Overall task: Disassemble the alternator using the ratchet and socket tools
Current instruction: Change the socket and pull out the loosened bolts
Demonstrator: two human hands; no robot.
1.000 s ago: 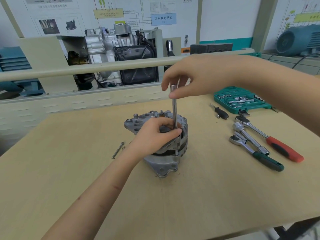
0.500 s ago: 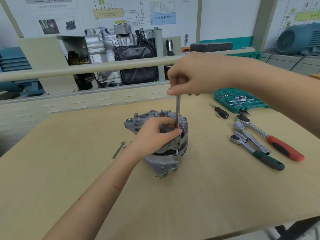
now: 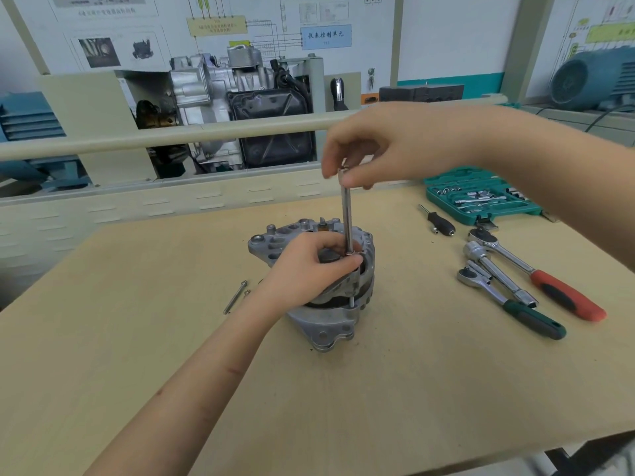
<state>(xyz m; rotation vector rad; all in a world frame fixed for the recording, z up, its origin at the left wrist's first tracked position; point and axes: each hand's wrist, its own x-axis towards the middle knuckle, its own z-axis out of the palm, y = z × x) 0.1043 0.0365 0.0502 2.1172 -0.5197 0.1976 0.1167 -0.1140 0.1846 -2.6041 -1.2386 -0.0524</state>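
- Behind our bench we see a workshop wall hung with wiring diagrams (image 3: 261, 25), a cutaway silver gearbox display (image 3: 220, 97) behind a cream rail (image 3: 171, 135), and a blue-grey electric motor (image 3: 591, 80) at the far right
- Our work surface is a pale wooden tabletop (image 3: 137, 355); everything we handle rests on it
- We find the grey cast-aluminium alternator (image 3: 326, 324) standing near the middle of the table, shaft axis upright; its upper housing sits slightly raised and tilted over the lower one, with a dark band showing between them
- Our left hand (image 3: 309, 269) lies over the top of the alternator, fingers curled around the upper housing and gripping it
- Our right hand (image 3: 388, 146) hovers above the alternator; thumb and fingertips pinch the top end of a long slim chrome extension bar (image 3: 347, 218), which stands nearly upright with its lower tip at the housing rim just beside the left thumb
- To the far right we see an open green plastic socket case (image 3: 481, 197) holding chrome sockets
- Near it lie three ratchets, close together and angled alike: one with a red-and-black handle (image 3: 563, 300), one with a dark green handle (image 3: 529, 317), and a plain chrome one (image 3: 498, 273) between them
- A small black-handled driver (image 3: 439, 223) rests between the case and the alternator
- Left of the alternator we see a long thin steel through-bolt (image 3: 235, 297) lying flat; a smaller fastener lies just beside it, too small for us to identify
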